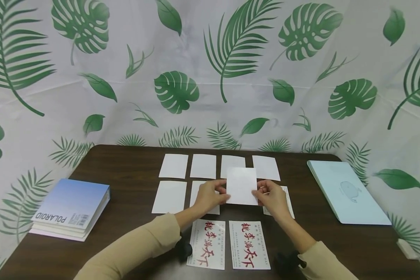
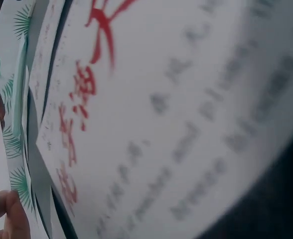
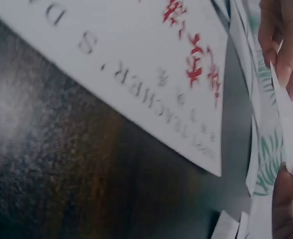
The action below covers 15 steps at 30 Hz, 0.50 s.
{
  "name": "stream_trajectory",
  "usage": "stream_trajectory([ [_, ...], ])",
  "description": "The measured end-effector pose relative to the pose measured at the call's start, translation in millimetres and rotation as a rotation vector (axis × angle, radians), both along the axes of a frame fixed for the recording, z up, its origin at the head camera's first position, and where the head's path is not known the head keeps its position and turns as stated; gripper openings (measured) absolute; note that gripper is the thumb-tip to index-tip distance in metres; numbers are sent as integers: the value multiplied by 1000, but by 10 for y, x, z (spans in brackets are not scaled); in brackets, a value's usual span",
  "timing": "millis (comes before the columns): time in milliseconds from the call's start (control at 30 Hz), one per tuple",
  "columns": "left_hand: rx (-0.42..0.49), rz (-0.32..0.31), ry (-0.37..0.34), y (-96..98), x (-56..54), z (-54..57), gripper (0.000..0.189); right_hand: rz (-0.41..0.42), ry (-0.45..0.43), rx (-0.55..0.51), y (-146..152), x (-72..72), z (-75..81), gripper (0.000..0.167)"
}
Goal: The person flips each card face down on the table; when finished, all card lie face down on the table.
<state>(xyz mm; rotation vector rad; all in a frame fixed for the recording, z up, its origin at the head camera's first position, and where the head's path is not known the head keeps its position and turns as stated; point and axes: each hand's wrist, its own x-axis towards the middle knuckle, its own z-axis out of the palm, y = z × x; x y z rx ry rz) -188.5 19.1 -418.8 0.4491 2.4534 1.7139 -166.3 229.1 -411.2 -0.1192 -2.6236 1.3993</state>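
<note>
A blank white card (image 1: pixel 242 186) is held up above the table between both hands. My left hand (image 1: pixel 210 196) pinches its left edge between thumb and fingers, and my right hand (image 1: pixel 271 196) pinches the right edge. Both wrist views catch the same card nearly edge-on, at the side of the picture. Below the hands lie two cards with red characters, a left one (image 1: pixel 207 244) and a right one (image 1: pixel 249 245). Another printed card (image 1: pixel 289 202) is partly covered by my right hand. A blank card (image 1: pixel 199 190) is partly hidden behind my left hand.
Several blank cards (image 1: pixel 203 166) form a row at the back, with one more (image 1: pixel 169 197) in front at left. A blue-and-white POLAROID album (image 1: pixel 70 206) lies at the left. The pale blue whale-print folder (image 1: pixel 348 190) lies at the right. Leaf-patterned cloth (image 1: pixel 133 112) hangs behind the table.
</note>
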Motion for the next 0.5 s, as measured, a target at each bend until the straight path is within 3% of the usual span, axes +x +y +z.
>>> stream_trajectory([
  [300, -210, -80, 65, -9, 34, -40, 54, 60, -93, 124, 7, -15, -121, 29],
  [500, -331, -141, 146, 17, 17, -33, 13, 76, -130, 215, -12, 0, -166, 34],
])
